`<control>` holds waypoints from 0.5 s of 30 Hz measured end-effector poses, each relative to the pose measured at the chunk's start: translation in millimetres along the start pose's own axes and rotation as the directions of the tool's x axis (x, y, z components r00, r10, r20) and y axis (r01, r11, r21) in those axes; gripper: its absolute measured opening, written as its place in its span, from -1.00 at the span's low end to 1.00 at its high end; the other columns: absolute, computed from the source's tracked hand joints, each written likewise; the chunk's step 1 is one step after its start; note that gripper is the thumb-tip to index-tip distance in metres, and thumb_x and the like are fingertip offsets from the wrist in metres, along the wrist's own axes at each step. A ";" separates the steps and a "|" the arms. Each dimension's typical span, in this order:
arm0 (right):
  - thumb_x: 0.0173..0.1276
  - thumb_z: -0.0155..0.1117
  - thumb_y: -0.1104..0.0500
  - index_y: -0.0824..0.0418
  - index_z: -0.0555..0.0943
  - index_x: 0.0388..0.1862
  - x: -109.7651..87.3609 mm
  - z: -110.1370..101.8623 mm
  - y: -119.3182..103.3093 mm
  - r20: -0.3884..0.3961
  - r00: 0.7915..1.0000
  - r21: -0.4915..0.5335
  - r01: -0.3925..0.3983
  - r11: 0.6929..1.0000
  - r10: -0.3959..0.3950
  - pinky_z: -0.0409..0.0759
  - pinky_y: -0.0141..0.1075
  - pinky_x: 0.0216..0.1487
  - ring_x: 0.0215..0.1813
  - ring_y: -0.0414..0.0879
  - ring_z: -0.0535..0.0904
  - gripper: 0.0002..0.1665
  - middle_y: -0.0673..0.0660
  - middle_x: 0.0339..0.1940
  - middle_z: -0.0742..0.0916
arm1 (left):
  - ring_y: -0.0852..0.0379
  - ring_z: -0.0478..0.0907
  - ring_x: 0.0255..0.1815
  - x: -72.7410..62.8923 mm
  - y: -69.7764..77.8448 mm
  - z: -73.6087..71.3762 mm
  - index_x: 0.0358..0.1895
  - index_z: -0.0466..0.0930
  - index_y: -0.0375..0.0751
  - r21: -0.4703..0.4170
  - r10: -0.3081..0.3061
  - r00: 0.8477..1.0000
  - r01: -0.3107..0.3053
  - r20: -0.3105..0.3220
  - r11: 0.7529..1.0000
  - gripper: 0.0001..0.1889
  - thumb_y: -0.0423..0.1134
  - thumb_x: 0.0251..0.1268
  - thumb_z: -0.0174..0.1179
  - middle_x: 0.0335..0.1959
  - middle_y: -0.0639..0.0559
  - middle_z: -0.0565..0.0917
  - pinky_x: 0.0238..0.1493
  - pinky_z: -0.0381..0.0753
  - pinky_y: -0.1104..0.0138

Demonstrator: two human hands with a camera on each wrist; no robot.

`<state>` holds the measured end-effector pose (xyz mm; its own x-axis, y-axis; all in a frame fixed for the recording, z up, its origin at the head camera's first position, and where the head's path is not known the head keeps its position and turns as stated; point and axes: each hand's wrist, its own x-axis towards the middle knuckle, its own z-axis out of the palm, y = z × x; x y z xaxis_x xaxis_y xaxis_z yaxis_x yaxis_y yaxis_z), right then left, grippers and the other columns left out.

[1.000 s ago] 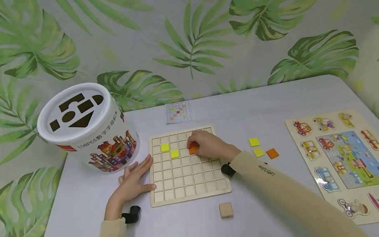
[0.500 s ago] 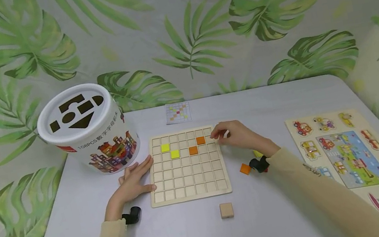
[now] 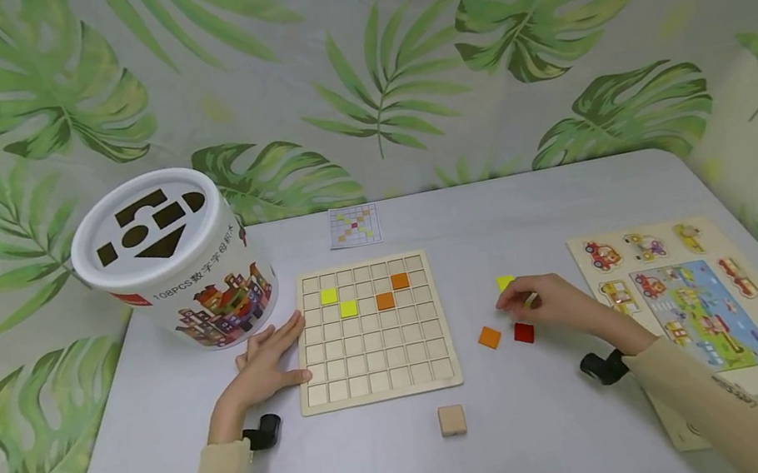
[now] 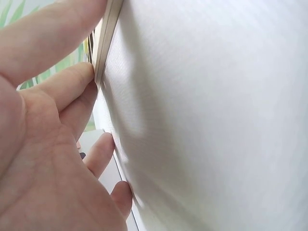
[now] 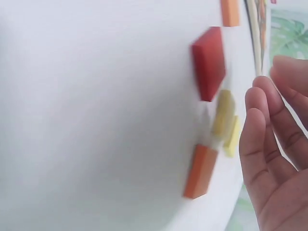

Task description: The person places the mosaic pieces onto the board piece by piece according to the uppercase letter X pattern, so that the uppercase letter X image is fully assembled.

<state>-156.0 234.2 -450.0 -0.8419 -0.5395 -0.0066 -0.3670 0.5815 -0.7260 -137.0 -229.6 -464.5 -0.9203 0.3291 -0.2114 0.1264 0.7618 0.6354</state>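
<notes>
My left hand [image 3: 268, 363] rests at the left edge of a wooden grid board [image 3: 382, 384], its fingers and thumb touching the rim. On the board lie two yellow tiles [image 3: 349, 309] and two orange tiles [image 3: 385, 301], each in its own square. My right hand [image 3: 546, 302] hovers over loose tiles right of the board, its fingers loosely bent and holding nothing. Around it lie a red tile [image 3: 524, 332], an orange tile [image 3: 490, 337] and a yellow tile [image 3: 505, 282]. In the right wrist view, another orange tile [image 5: 231, 12] and a second yellow tile [image 5: 232, 137] also show.
A small pattern card [image 3: 354, 225] lies behind the board. The white block bucket [image 3: 177, 255] stands at the back left. A plain wooden cube [image 3: 452, 420] sits in front of the board. At the right lies a vehicle picture puzzle [image 3: 610, 297], partly under my right arm.
My right hand has left an orange tile on the board and moved right, over the loose tiles. Both orange tiles on the board now show. The left hand stays put.
</notes>
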 end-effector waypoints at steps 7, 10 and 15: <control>0.16 0.34 0.41 0.25 0.64 -0.17 -20.7 4.4 6.8 0.040 0.998 -0.030 -0.057 0.998 0.058 0.49 -0.34 -0.20 -0.25 -0.14 0.49 -0.76 -0.02 -0.28 0.66 | -0.31 -0.21 0.44 0.2 -1.1 0.7 0.49 0.09 -0.14 0.006 0.009 1.000 -0.009 -0.003 1.000 -0.11 -0.07 0.10 0.35 0.53 -0.04 0.01 0.05 -0.07 -0.17; 0.10 0.42 0.38 0.24 0.63 -0.17 -23.2 7.6 6.9 0.043 0.997 -0.074 -0.060 0.995 0.063 0.47 -0.35 -0.24 -0.26 -0.12 0.46 -0.71 -0.03 -0.27 0.61 | -0.31 -0.21 0.44 0.4 -1.3 0.8 0.49 0.09 -0.14 0.007 0.010 1.000 -0.010 -0.003 1.000 -0.10 -0.07 0.10 0.35 0.53 -0.04 0.02 0.06 -0.08 -0.19; 0.04 0.43 0.43 0.25 0.61 -0.20 -21.7 10.6 -1.2 0.045 0.998 -0.155 -0.037 0.987 0.044 0.47 -0.36 -0.29 -0.29 -0.13 0.44 -0.68 -0.01 -0.28 0.57 | -0.31 -0.21 0.44 -0.7 -0.7 0.8 0.49 0.09 -0.16 0.009 0.013 1.000 -0.013 -0.009 1.000 -0.11 -0.08 0.10 0.36 0.53 -0.04 0.02 0.05 -0.08 -0.19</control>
<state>-133.1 238.7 -456.3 -0.8385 -0.5404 -0.0699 -0.3928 0.6885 -0.6096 -136.1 -229.8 -465.4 -0.9218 0.3341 -0.1967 0.1415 0.7623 0.6316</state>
